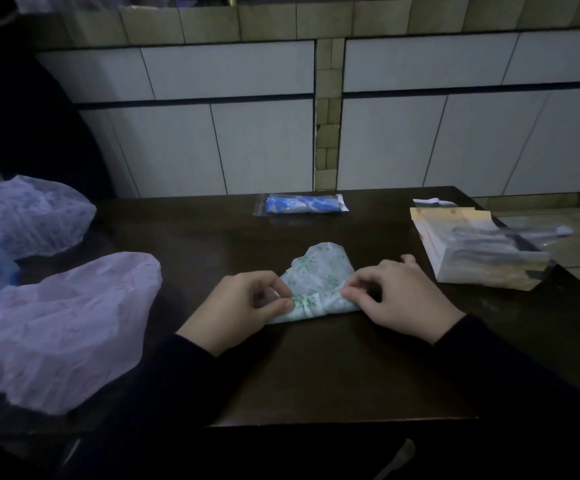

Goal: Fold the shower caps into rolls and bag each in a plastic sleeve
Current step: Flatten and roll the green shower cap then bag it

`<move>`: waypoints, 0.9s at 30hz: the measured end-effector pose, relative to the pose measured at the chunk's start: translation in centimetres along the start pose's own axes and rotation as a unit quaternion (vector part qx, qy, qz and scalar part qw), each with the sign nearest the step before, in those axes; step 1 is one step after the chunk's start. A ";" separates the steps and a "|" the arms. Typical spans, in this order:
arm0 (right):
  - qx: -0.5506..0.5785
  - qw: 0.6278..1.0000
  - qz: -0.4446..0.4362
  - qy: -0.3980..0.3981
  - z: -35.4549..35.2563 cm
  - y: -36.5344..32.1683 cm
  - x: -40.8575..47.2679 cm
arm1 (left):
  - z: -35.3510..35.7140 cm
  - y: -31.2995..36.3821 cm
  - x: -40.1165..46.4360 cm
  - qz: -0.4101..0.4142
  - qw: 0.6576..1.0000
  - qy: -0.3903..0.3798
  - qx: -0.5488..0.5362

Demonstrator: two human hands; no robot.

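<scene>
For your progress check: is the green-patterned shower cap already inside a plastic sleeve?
No, the green-patterned shower cap lies bare on the table, pinched by both hands.

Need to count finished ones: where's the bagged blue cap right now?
In the head view, the bagged blue shower cap lies at the table's far edge, near centre, beyond the green-print cap both hands are rolling, left of the stack of plastic sleeves.

A green-printed shower cap [319, 282], partly folded, lies at the middle of the table [333, 368]. A blue rolled cap in a plastic sleeve [301, 204] lies at the far edge. Sleeve stack [479, 251] sits at the right edge; loose caps [59, 327] are spread on the left.
</scene>
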State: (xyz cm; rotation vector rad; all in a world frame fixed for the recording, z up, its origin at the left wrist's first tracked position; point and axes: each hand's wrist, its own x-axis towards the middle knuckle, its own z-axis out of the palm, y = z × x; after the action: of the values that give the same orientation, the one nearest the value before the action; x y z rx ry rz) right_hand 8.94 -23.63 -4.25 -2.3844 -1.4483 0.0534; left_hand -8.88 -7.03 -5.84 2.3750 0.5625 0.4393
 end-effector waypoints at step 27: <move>-0.129 0.990 -0.052 0.018 0.7 -0.3 -1.4 | 0.4 -0.5 0.6 0.051 0.998 -0.028 0.003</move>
State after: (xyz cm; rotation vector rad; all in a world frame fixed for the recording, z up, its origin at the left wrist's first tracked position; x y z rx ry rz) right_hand 7.85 -24.50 -4.99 -2.4878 -1.6478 -0.2141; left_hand -8.35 -6.57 -6.34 2.4209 0.4190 0.4162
